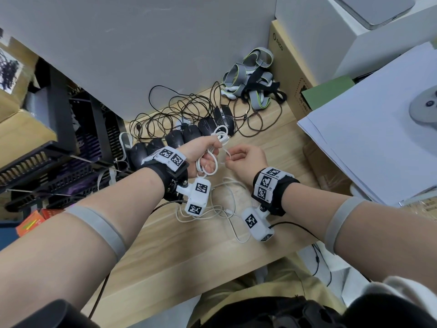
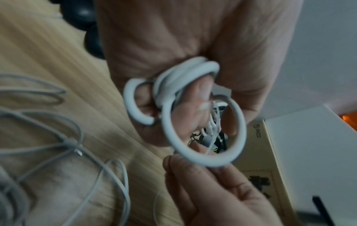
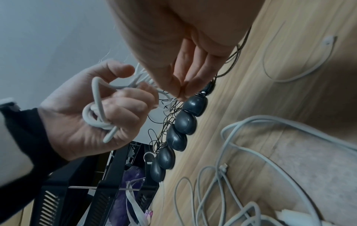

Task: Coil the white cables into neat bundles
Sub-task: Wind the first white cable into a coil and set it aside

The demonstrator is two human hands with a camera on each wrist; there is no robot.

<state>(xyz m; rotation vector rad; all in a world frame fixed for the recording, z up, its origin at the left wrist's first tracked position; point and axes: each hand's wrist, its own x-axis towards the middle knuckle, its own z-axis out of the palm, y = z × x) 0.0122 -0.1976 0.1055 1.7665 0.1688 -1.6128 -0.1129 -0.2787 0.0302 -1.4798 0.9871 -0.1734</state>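
Note:
My left hand [image 1: 201, 151] is raised over the wooden desk [image 1: 201, 252] and grips a coiled white cable [image 1: 209, 163]. Its loops stick out above and below my fist. In the left wrist view the coil [image 2: 169, 131] shows as thick white rings round my fingers. In the right wrist view the same cable [image 3: 96, 97] sits in my left hand [image 3: 92, 130]. My right hand [image 1: 244, 157] is just to the right, its fingertips [image 3: 181, 85] pinching a thin white strand of the cable beside the bundle. Several loose white cables [image 1: 227, 209] lie on the desk under both wrists.
A row of black mice [image 1: 184, 136] with tangled black wires [image 1: 177, 107] lies behind my hands. Grey straps [image 1: 253, 76] and a cardboard box [image 1: 290, 74] are at the back right, stacked paper [image 1: 378, 138] on the right, black trays [image 1: 59, 162] off the left edge.

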